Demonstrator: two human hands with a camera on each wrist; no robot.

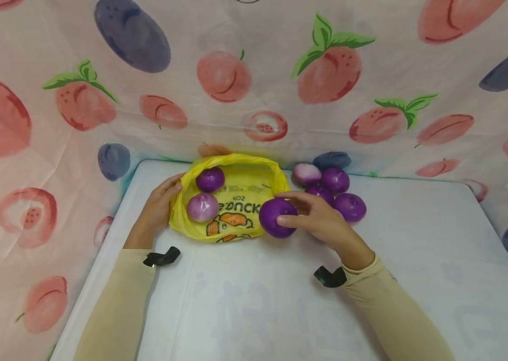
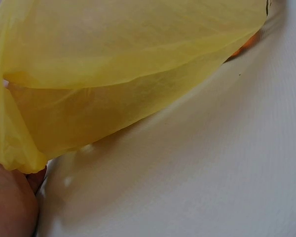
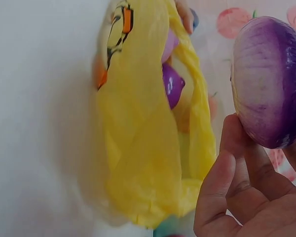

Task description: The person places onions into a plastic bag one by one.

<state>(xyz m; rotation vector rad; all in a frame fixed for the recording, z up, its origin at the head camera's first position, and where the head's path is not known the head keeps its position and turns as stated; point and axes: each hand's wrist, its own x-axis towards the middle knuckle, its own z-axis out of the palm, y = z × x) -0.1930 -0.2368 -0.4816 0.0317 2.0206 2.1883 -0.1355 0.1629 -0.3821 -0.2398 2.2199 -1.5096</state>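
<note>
A yellow plastic bag [image 1: 242,159] with a cartoon print lies on the table with its mouth spread. Inside are a dark purple onion [image 1: 210,179] and a paler, streaked onion [image 1: 202,207]. My left hand [image 1: 157,208] pinches the bag's left rim between thumb and fingers; only part of that hand shows in the left wrist view. At the bag's right front edge, my right hand [image 1: 326,220] holds a purple onion [image 1: 275,219] by its sides. The right wrist view shows this held onion [image 3: 266,81] with a whitish side, raised on the fingertips.
Several more onions [image 1: 350,207] sit together right of the bag, one of them pale [image 1: 306,174] and some partly behind my right hand. A white-covered table [image 1: 236,311] carries everything. Fruit-printed cloth [image 1: 267,75] hangs behind and at the sides.
</note>
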